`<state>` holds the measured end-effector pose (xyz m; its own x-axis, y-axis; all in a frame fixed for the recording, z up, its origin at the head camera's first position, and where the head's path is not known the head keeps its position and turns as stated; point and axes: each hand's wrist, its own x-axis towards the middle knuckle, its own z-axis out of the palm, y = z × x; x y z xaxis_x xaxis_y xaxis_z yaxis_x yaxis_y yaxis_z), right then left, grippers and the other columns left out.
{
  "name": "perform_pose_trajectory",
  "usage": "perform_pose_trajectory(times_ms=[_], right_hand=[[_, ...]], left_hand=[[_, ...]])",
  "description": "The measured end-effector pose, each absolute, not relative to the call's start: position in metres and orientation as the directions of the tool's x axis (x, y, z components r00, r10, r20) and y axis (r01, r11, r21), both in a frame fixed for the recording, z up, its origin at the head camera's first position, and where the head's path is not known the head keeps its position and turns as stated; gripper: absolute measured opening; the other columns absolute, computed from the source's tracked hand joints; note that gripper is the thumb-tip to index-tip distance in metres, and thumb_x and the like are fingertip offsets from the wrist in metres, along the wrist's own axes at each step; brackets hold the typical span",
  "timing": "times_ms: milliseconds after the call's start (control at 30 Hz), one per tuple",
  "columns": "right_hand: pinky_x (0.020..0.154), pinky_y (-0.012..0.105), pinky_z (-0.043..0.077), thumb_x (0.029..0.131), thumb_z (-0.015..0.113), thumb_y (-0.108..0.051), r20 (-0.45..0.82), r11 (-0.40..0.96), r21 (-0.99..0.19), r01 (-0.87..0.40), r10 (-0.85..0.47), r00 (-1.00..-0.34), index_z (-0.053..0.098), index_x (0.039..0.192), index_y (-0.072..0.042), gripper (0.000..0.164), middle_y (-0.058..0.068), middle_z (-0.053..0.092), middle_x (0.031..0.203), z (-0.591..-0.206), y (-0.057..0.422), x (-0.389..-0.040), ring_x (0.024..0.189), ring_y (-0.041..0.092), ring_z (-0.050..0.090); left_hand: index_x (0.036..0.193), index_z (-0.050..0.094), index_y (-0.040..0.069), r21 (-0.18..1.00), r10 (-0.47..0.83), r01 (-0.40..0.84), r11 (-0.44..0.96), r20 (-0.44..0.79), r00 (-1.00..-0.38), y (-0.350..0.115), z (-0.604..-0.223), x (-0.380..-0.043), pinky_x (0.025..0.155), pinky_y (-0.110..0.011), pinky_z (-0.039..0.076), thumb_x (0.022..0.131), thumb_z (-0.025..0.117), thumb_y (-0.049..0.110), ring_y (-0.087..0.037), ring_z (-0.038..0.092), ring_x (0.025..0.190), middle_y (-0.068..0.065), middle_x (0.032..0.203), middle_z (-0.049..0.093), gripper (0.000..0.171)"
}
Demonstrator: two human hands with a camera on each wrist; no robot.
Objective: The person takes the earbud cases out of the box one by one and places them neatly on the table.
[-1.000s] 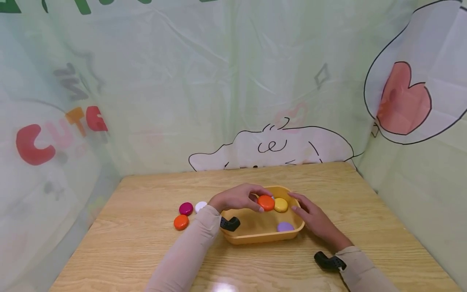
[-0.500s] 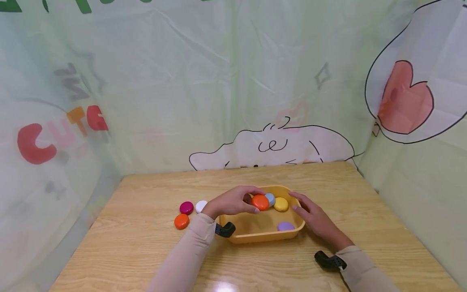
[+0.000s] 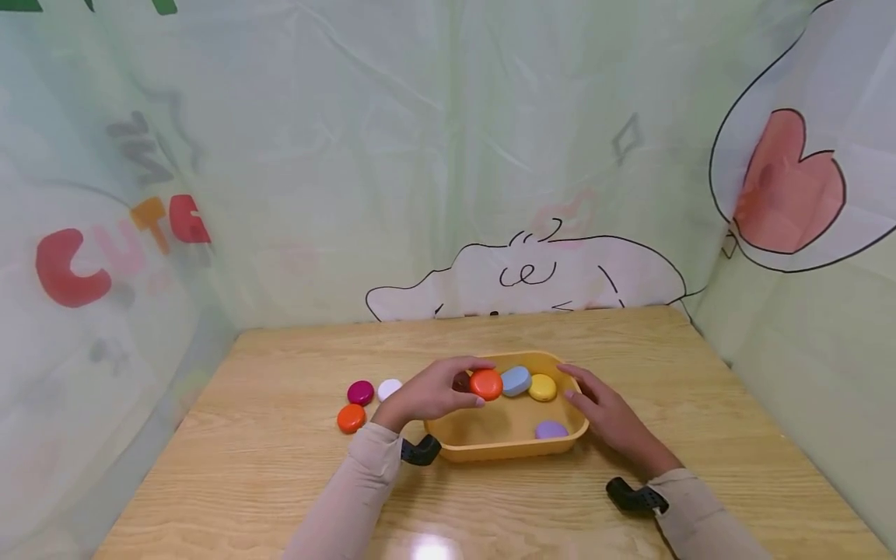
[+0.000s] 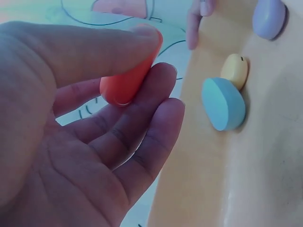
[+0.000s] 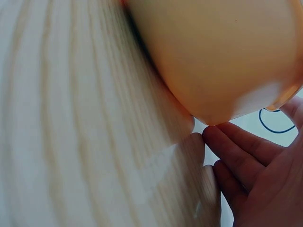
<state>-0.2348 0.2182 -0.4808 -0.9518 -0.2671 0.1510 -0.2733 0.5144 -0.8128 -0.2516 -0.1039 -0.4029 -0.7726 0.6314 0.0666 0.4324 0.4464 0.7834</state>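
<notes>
My left hand [image 3: 435, 389] pinches a glossy orange-red rounded disc [image 3: 486, 384] between thumb and fingers, above the left part of an orange-yellow plastic bin [image 3: 504, 452]. The same disc [image 4: 125, 85] stands on edge in the left wrist view. Inside the bin lie a light blue oval piece [image 3: 516, 380], a yellow disc [image 3: 542, 387] beside it and a light purple one [image 3: 551, 430] near the front. My right hand [image 3: 612, 416] holds the bin's right end, thumb over the rim and fingers against the outer wall [image 5: 222, 56].
Left of the bin, a magenta disc [image 3: 360, 393], a second orange disc [image 3: 351, 418] and a white disc [image 3: 390, 390] lie on the wooden table [image 3: 231, 467]. Printed cloth [image 3: 315, 194] closes off the back and sides.
My left hand has moved left with the orange-red disc, and the light blue piece has come into view in the bin. The right hand stays at the bin's right end.
</notes>
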Motion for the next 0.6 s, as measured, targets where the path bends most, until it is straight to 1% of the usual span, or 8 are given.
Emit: perform_pose_trajectory(times_ms=[133,233,333,467,533,600], right_hand=[[0.111,0.065,0.023,0.106,0.051,-0.029,0.146,0.506,-0.818,-0.273,-0.276,-0.95,0.038,0.153,-0.014,0.051,0.019,0.029,0.16,-0.48,0.218,-0.235,0.145,0.047,0.023],[0.111,0.065,0.023,0.106,0.051,-0.028,0.15,0.494,-0.824,-0.279,-0.285,-0.947,0.038,0.153,-0.013,0.051,0.02,0.029,0.16,-0.48,0.218,-0.235,0.145,0.047,0.023],[0.111,0.065,0.022,0.106,0.051,-0.028,0.154,0.488,-0.825,-0.284,-0.29,-0.945,0.038,0.153,-0.014,0.051,0.019,0.029,0.16,-0.48,0.218,-0.235,0.145,0.047,0.023],[0.111,0.065,0.022,0.106,0.051,-0.029,0.157,0.486,-0.826,-0.285,-0.286,-0.945,0.038,0.154,-0.014,0.051,0.019,0.029,0.16,-0.48,0.218,-0.235,0.146,0.047,0.022],[0.111,0.066,0.022,0.106,0.051,-0.029,0.159,0.484,-0.828,-0.285,-0.285,-0.945,0.038,0.154,-0.014,0.051,0.019,0.029,0.16,-0.48,0.218,-0.235,0.146,0.047,0.022],[0.111,0.065,0.021,0.107,0.051,-0.028,0.16,0.482,-0.829,-0.285,-0.285,-0.945,0.038,0.153,-0.013,0.051,0.019,0.029,0.16,-0.48,0.218,-0.235,0.146,0.047,0.022]], left_hand=[[0.143,0.057,0.019,0.797,0.63,0.434,0.42,0.088,-0.771,-0.111,-0.403,-0.247,0.088,-0.029,0.051,0.092,0.074,0.014,-0.015,0.059,0.098,0.005,0.122,0.061,0.053],[0.144,0.056,0.017,0.812,0.615,0.416,0.411,0.09,-0.784,-0.118,-0.404,-0.243,0.091,-0.03,0.05,0.092,0.074,0.014,-0.014,0.06,0.101,0.006,0.123,0.061,0.055],[0.143,0.057,0.017,0.829,0.588,0.387,0.404,0.089,-0.804,-0.126,-0.405,-0.241,0.091,-0.031,0.051,0.091,0.075,0.015,-0.014,0.061,0.101,0.006,0.122,0.062,0.055],[0.142,0.057,0.021,0.845,0.568,0.367,0.39,0.093,-0.818,-0.135,-0.406,-0.238,0.09,-0.031,0.051,0.091,0.076,0.016,-0.015,0.063,0.1,0.007,0.119,0.063,0.055],[0.142,0.057,0.022,0.852,0.563,0.36,0.38,0.096,-0.821,-0.139,-0.407,-0.236,0.091,-0.031,0.051,0.091,0.076,0.016,-0.014,0.064,0.101,0.006,0.121,0.063,0.055],[0.142,0.057,0.021,0.861,0.559,0.354,0.366,0.101,-0.823,-0.143,-0.406,-0.234,0.091,-0.031,0.051,0.091,0.076,0.016,-0.016,0.064,0.102,0.004,0.122,0.063,0.055]])
